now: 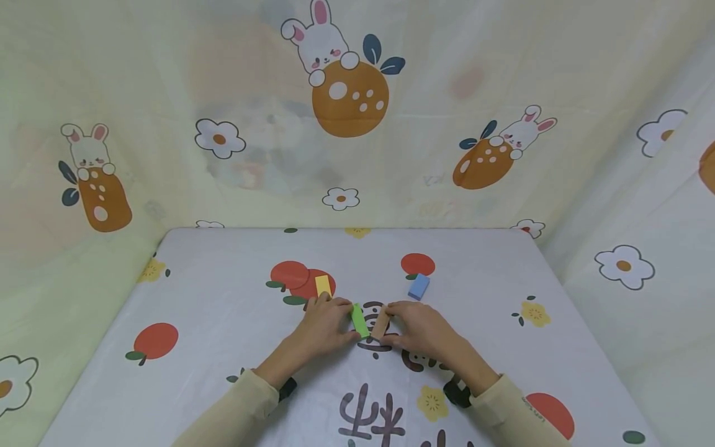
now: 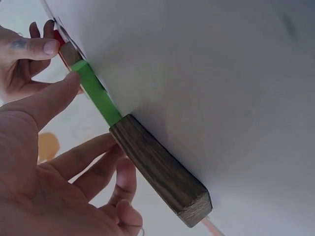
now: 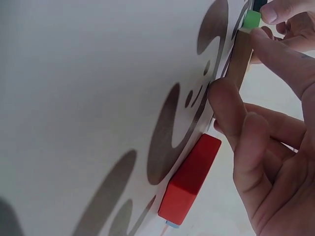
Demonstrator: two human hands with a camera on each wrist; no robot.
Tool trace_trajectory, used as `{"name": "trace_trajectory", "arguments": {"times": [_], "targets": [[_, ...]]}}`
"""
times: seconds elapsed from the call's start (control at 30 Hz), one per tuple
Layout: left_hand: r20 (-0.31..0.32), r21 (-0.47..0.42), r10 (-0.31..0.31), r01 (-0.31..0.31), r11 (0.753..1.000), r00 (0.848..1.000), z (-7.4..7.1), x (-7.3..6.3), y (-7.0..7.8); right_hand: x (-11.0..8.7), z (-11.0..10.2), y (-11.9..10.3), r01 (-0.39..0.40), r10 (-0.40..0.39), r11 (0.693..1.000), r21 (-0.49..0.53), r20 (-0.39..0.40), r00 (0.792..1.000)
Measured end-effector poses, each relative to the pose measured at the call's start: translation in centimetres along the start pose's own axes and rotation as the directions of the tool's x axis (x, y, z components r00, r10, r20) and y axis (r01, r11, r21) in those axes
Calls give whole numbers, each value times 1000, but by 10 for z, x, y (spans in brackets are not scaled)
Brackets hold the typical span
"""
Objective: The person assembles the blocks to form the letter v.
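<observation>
My left hand (image 1: pixel 326 323) holds a small green block (image 1: pixel 359 320) at its two ends between thumb and fingers. Facing it, my right hand (image 1: pixel 419 326) grips a light wooden block (image 1: pixel 381 323) the same way. The two blocks slant toward each other, their near ends close together. A dark wood-grained block (image 2: pixel 160 169) shows beside the left fingers in the left wrist view. Below the right fingers, the right wrist view has a red block (image 3: pixel 190 179). Both of these are hidden from the head view.
A yellow block (image 1: pixel 323 285) lies just beyond the left fingertips. Past the right hand is a blue block (image 1: pixel 419 287). The white tablecloth (image 1: pixel 223 273) has printed fruit, flowers and brown lettering, and a bunny-print curtain (image 1: pixel 268 81) hangs behind the table.
</observation>
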State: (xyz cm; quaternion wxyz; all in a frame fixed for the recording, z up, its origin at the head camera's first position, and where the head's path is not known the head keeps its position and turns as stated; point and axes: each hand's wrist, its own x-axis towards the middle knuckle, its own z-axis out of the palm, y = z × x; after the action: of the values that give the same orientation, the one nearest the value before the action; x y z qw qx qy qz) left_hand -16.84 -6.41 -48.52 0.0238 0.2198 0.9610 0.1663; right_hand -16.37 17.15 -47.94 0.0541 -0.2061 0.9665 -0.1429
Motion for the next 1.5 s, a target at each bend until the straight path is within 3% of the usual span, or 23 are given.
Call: {"name": "trace_trajectory", "arguments": {"times": [1.5], "targets": [[-12,38,-7,7,999,1000,0,-1,0,-1,1,-2,11,-10,1000,28,-25,1000]]}}
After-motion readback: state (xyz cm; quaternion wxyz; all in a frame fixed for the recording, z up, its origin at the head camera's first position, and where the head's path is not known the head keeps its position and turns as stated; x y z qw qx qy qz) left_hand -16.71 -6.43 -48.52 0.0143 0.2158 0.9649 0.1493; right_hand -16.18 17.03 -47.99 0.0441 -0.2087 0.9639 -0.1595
